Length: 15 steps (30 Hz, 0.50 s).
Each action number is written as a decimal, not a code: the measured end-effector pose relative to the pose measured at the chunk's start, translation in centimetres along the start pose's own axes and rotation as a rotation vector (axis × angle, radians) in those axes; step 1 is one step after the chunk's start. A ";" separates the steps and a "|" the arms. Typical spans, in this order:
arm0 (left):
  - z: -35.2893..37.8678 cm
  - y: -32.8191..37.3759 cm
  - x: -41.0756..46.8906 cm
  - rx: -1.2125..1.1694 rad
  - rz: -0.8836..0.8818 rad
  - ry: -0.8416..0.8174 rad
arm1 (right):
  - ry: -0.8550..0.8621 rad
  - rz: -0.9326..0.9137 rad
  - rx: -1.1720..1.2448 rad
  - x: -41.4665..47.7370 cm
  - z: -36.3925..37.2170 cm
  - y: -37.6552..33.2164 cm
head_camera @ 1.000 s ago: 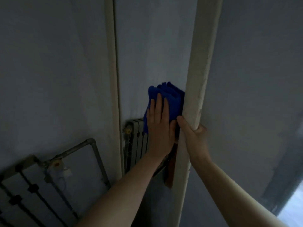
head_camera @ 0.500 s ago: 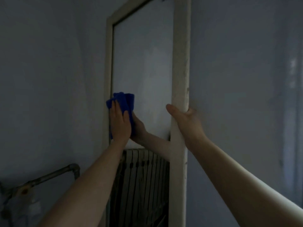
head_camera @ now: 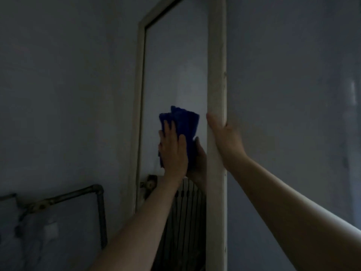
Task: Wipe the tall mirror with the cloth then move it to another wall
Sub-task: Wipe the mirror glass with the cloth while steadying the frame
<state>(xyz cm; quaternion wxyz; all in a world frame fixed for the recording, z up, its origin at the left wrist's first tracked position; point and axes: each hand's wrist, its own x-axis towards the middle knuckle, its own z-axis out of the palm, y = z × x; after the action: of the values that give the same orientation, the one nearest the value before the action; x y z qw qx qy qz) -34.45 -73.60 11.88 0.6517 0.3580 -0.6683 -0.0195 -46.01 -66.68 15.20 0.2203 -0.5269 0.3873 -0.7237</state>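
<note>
Mirror [head_camera: 175,65] is standing tall against the wall in the head view, its pale frame [head_camera: 216,75] running up out of sight. Left hand [head_camera: 172,151] is pressing the blue cloth [head_camera: 183,122] flat on the glass, just left of the frame's right-hand rail, fingers [head_camera: 168,128] spread fairly wide over the bunched fabric. Right hand [head_camera: 224,137] is gripping that rail at about the same height as the cloth — thumb on the front, the other fingers wrapped behind and hidden. Below the cloth the glass is reflecting a radiator [head_camera: 187,212].

Wiping looks to be the step in hand, the move not yet begun. To do it well, keep the palm flat, overlap the strokes from rail to rail, and keep bracing the rail so the mirror is not rocking under pressure.
</note>
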 end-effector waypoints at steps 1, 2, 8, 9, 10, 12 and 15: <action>0.6 1.5 -1.0 -0.032 0.049 -0.037 | -0.002 -0.001 0.000 -0.1 0.0 0.1; 1.1 2.9 -1.8 -0.057 0.095 -0.056 | 0.003 -0.002 0.006 -0.2 0.0 0.1; 1.6 3.1 -2.7 -0.055 0.261 -0.044 | -0.010 -0.067 0.066 -0.1 -0.4 0.5; 1.5 2.1 -2.1 -0.042 0.272 -0.029 | -0.012 -0.067 0.067 0.0 -0.5 0.6; 1.3 0.9 -1.4 -0.035 0.258 -0.006 | -0.010 -0.068 0.055 0.0 -0.4 0.7; 0.6 -2.0 -0.1 -0.040 0.162 0.051 | 0.001 -0.077 0.026 0.2 -0.4 0.9; -1.2 -7.0 0.9 -0.069 -0.107 0.150 | 0.022 -0.086 0.053 0.3 -0.4 1.0</action>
<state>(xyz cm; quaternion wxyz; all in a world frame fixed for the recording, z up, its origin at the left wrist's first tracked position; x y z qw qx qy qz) -30.11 -78.71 9.36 0.7098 0.3712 -0.5966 -0.0502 -46.58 -67.40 14.52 0.1985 -0.5293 0.3475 -0.7481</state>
